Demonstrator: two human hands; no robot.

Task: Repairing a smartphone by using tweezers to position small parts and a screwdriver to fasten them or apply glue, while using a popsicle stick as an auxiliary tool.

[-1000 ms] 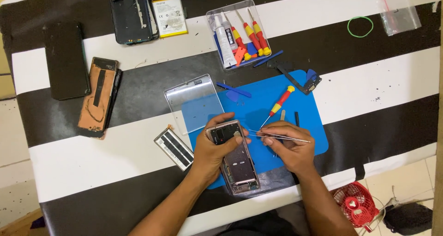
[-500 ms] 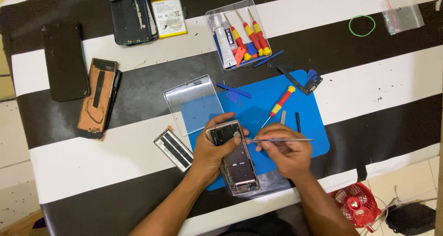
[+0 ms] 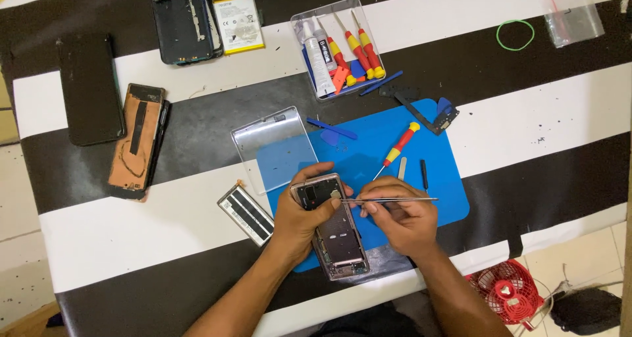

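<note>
Since earlier, right hand [image 3: 401,222] shifts its pinched thin metal tweezers [image 3: 388,200] onto opened phone frame [image 3: 334,226] gripped by left hand [image 3: 299,212]; mid-picking, needs steady tip.

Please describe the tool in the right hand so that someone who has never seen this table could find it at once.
Start at the blue mat on the striped table. At its near edge the left hand steadies an opened phone. The right hand holds thin metal tweezers level, tip at the phone; the screwdriver nearby has a red and yellow handle.
</note>
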